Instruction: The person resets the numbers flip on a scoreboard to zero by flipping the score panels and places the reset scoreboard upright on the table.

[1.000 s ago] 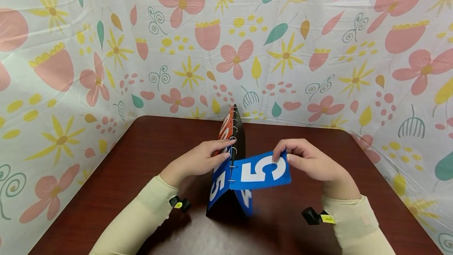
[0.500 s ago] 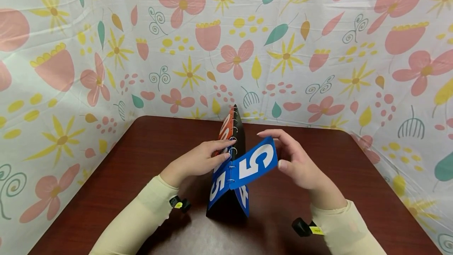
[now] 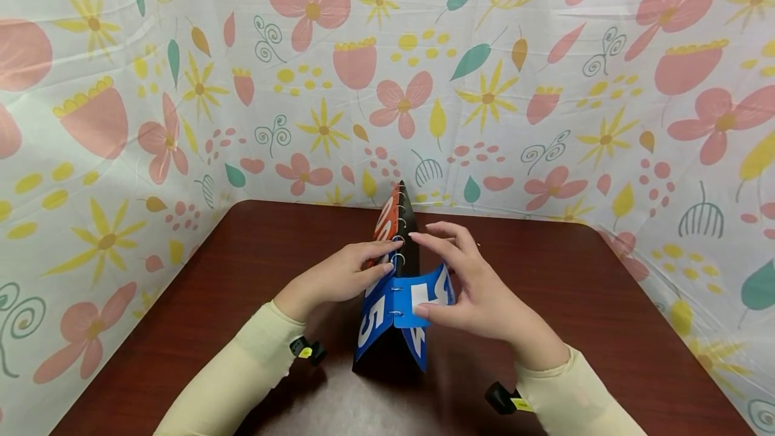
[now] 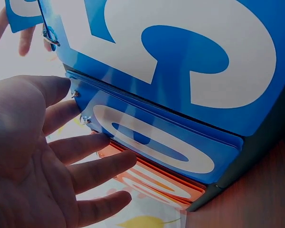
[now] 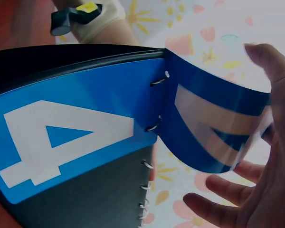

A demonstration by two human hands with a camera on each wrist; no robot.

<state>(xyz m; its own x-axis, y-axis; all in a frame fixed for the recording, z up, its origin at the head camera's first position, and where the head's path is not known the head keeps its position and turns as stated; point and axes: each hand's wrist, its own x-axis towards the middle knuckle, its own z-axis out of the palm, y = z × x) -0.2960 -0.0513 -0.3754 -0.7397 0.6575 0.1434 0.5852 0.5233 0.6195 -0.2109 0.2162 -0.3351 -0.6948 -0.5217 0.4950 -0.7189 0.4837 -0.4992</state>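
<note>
A tent-shaped flip scoreboard with a black stand stands on the table, its number cards hung on metal rings. My left hand rests along its top edge by the rings, fingers fairly straight. In the left wrist view that hand is beside a blue "0" card and a larger "5" card. My right hand, fingers spread, presses a lifted blue card that bends against its palm. In the right wrist view, the bent card curves up from the rings beside a blue "4" card.
Red cards hang at the scoreboard's far end. The dark reddish-brown table extends to both sides. Floral cloth hangs behind and to the sides.
My right hand has moved left toward the scoreboard, loosening its hold on the "5" card's end and bending the card up toward the rings. My left hand has stayed put.
</note>
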